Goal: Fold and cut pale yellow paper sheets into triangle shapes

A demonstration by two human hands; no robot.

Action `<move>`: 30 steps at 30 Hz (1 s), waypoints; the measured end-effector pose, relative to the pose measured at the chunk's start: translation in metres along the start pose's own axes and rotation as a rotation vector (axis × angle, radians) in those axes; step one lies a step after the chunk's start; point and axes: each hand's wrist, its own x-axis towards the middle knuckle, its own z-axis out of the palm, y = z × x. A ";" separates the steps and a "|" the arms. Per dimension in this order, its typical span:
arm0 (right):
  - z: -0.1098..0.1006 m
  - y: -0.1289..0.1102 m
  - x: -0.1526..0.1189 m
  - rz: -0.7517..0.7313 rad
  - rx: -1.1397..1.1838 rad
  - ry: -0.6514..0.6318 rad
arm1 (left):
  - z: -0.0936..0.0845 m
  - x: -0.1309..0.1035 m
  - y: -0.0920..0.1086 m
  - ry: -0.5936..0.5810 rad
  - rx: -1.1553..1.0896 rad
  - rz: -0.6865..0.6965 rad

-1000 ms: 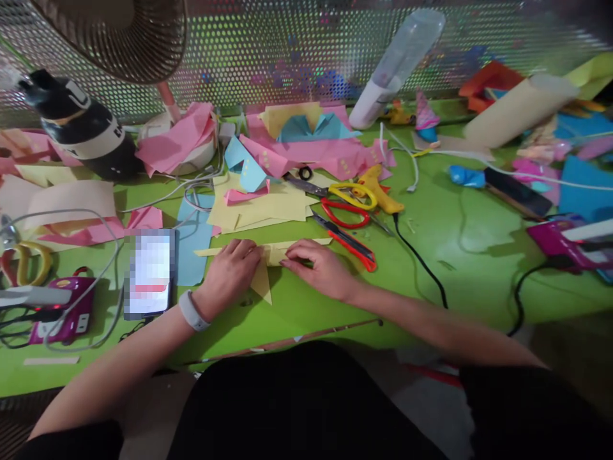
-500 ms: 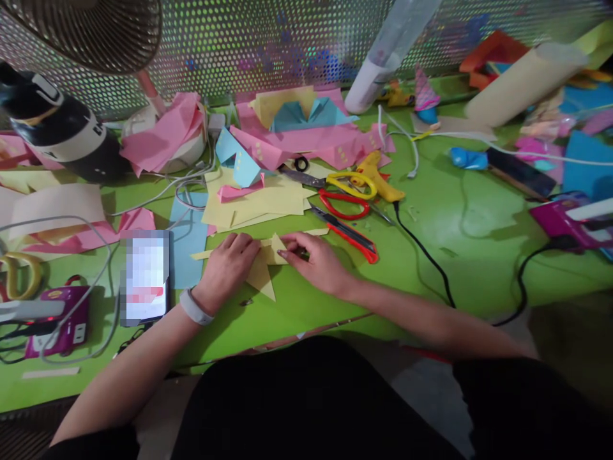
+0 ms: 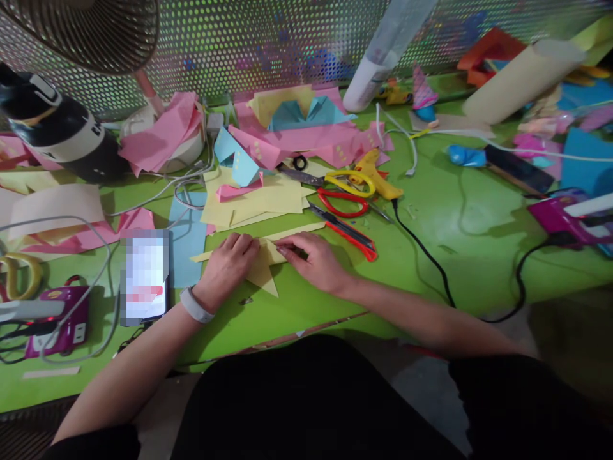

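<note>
Folded yellow paper (image 3: 264, 275) lies on the green table, with a pointed part aimed toward me and a long narrow strip (image 3: 306, 229) running along its far side. My left hand (image 3: 230, 265) rests on the paper's left part, fingers curled and pressed together on it; a pale band is on the wrist. From the other side, my right hand (image 3: 313, 262) has thumb and forefinger closed at a fold in the paper's middle. The fingers partly hide the folds. Just beyond the right hand lies a red cutter knife (image 3: 352, 237).
Scissors (image 3: 342, 201) with red and yellow handles and a yellow glue gun (image 3: 376, 176) lie ahead. A phone (image 3: 146, 275) sits at left on blue paper (image 3: 186, 255). Folded coloured papers (image 3: 311, 137), a black bottle (image 3: 62, 128) and a fan (image 3: 86, 32) stand behind.
A small triangular flap that stuck up by my right fingertips now lies lower against the paper. My right fingers have shifted slightly left; my left hand has stayed in place.
</note>
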 end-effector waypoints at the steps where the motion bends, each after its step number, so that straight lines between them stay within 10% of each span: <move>1: 0.001 0.000 0.000 -0.011 -0.010 0.005 | -0.001 0.000 0.000 -0.003 0.001 0.007; 20: -0.005 -0.009 0.018 0.318 -0.005 -0.229 | -0.001 0.000 -0.001 0.002 0.024 0.013; 30: 0.001 -0.011 0.020 0.192 -0.135 -0.174 | 0.000 -0.001 -0.002 0.052 0.036 0.026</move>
